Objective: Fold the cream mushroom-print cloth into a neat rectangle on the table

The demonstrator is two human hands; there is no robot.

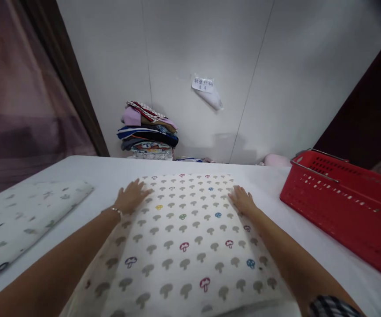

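A white cloth (190,229) printed with grey and coloured mushrooms lies spread on the white table (108,171) in front of me, its near part reaching the bottom of the view. On its far left edge rests my left hand (131,197), fingers stretched out and spread, a bracelet at the wrist. My right hand (243,201) lies flat with fingers extended at the far right edge of the same cloth. Neither hand grips anything that I can see. What lies under the palms is hidden.
On the left lies a folded white patterned cloth (28,220). A red plastic basket (338,215) with metal handles stands at the right. Beyond the table is a stack of folded clothes (149,132) against the wall (190,39), where a paper note (203,84) hangs. A pinkish curtain (22,97) hangs at left.
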